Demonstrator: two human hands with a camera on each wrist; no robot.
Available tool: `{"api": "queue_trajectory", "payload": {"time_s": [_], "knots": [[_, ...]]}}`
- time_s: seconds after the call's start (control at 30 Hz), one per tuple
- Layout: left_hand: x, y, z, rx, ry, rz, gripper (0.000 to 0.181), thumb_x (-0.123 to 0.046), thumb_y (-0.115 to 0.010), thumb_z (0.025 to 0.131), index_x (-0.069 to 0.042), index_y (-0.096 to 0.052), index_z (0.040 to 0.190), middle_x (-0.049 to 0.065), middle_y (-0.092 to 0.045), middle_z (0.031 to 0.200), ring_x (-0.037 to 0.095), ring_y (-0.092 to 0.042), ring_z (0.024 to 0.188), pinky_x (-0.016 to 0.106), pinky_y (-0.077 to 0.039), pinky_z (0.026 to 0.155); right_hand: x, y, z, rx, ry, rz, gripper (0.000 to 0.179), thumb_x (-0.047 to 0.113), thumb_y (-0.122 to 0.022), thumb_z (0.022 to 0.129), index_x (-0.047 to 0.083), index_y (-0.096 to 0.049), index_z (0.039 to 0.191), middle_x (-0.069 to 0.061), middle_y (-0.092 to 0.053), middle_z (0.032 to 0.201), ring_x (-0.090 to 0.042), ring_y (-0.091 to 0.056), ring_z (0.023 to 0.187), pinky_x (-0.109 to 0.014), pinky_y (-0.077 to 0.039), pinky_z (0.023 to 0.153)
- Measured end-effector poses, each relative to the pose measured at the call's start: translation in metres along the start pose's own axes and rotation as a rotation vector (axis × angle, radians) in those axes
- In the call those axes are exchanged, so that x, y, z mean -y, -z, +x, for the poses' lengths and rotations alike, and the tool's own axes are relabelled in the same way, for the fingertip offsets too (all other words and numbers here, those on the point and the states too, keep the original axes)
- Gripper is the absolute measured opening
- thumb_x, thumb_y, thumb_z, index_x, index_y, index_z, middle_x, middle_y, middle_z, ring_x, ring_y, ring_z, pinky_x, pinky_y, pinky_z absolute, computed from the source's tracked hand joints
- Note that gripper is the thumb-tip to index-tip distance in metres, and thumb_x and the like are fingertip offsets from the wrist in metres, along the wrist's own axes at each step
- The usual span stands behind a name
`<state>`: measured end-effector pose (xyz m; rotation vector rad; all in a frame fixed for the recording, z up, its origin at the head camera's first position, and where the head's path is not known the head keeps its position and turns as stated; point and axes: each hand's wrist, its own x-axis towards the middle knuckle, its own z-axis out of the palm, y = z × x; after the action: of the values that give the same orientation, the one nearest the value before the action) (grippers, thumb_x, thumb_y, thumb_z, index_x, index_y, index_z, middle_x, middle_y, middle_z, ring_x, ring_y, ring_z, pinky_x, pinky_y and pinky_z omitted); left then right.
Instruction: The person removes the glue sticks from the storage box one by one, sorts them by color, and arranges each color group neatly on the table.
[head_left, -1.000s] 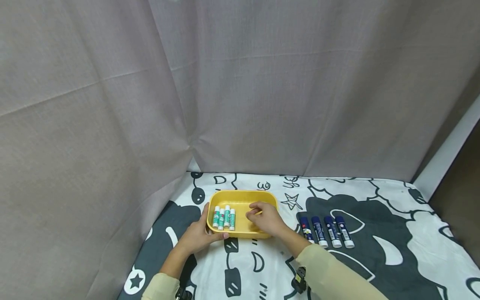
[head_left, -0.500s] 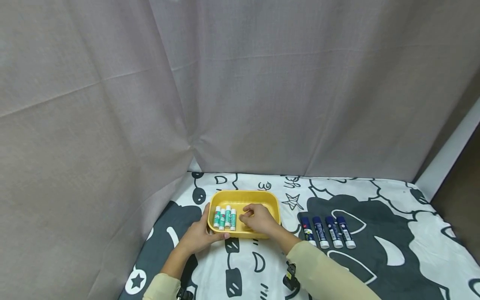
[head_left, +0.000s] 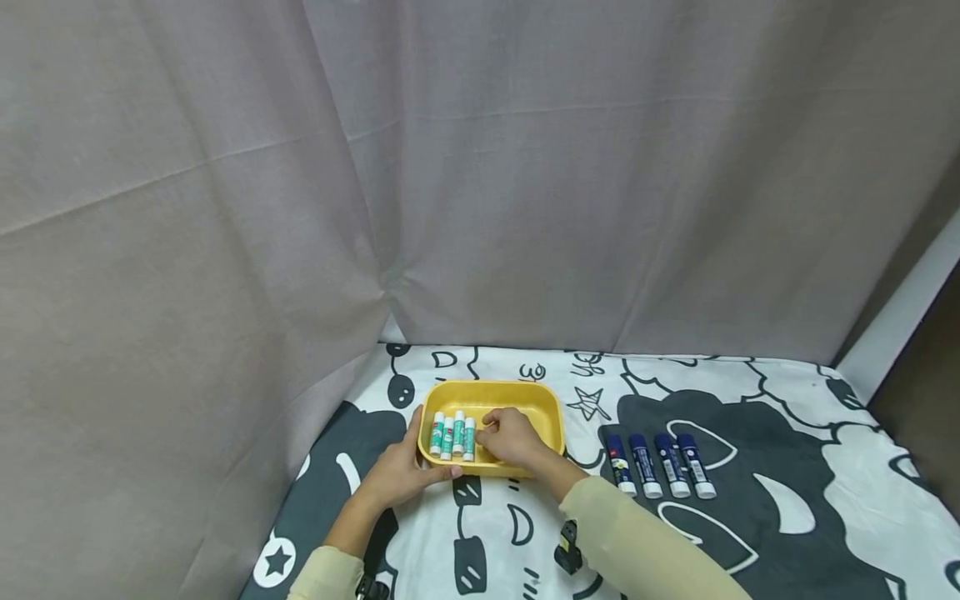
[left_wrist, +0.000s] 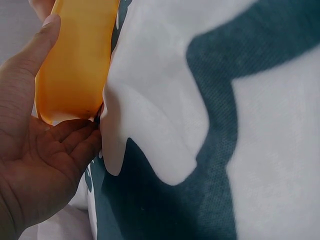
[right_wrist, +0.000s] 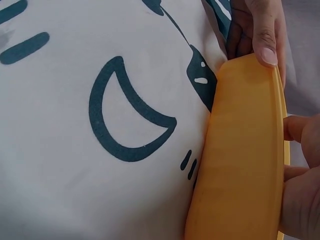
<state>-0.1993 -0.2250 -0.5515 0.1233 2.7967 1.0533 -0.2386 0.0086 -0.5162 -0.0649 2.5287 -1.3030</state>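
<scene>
A yellow tray [head_left: 525, 392] lies on the patterned cloth. My left hand [head_left: 401, 473] holds its near left corner, thumb on the front rim. In the left wrist view, the left fingers [left_wrist: 75, 137] lie against the tray's end. Several green-and-white glue sticks [head_left: 458, 433] lie side by side in the tray's left part. My right hand [head_left: 516, 437] is inside the tray, bent thumb and forefinger apart, fingertips close beside the rightmost green stick. The right wrist view shows the tray's outer wall [right_wrist: 245, 150] hiding most of that hand.
Several dark-blue glue sticks [head_left: 643, 465] with white ends lie in a row on the cloth, right of the tray and near the right forearm. A grey curtain [head_left: 510, 208] hangs behind the cloth [head_left: 502, 542].
My right hand has moved left inside the tray, up to the green glue sticks. The left hand keeps its hold on the tray, and the sticks lie as before.
</scene>
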Motion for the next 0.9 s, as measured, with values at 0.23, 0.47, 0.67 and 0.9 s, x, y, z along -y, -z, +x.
{"api": "queue_trajectory", "payload": {"time_s": [0.23,0.47,0.67,0.9], "knots": [[-0.001,0.001,0.000,-0.004,-0.004,-0.003,0.141,-0.076,-0.088,0.079,-0.018,-0.009,0.180,0.032,-0.068,0.146,0.036,-0.074,0.119,0.061,-0.058,0.103,0.004,-0.002,0.006,0.014,-0.018,0.041,0.040,0.019,-0.075,0.104,-0.004,-0.070,0.137,-0.010,-0.076,0.094,-0.019,-0.072,0.078,-0.025,-0.054,0.067],[0.000,0.001,0.000,-0.001,-0.006,-0.014,0.141,-0.076,-0.088,0.079,-0.018,-0.009,0.180,0.031,-0.067,0.149,0.038,-0.073,0.123,0.062,-0.057,0.106,0.008,-0.004,0.009,0.036,-0.092,0.139,0.041,0.015,-0.073,0.104,-0.005,-0.067,0.140,-0.012,-0.077,0.104,-0.021,-0.076,0.084,-0.029,-0.063,0.074],[0.002,0.000,0.000,0.003,-0.003,-0.015,0.141,-0.077,-0.088,0.079,-0.019,-0.010,0.180,0.032,-0.066,0.149,0.038,-0.073,0.123,0.061,-0.057,0.105,0.008,-0.009,0.012,0.031,-0.155,0.224,0.039,0.010,-0.073,0.103,-0.004,-0.065,0.140,-0.014,-0.075,0.106,-0.020,-0.075,0.081,-0.029,-0.064,0.071],[0.003,0.000,0.000,-0.004,-0.007,-0.013,0.140,-0.077,-0.088,0.079,-0.020,-0.010,0.180,0.032,-0.066,0.148,0.039,-0.073,0.123,0.062,-0.057,0.105,0.006,-0.014,0.017,0.017,-0.178,0.246,0.039,0.010,-0.076,0.102,-0.004,-0.066,0.138,-0.013,-0.074,0.103,-0.019,-0.071,0.075,-0.026,-0.062,0.065]]}}
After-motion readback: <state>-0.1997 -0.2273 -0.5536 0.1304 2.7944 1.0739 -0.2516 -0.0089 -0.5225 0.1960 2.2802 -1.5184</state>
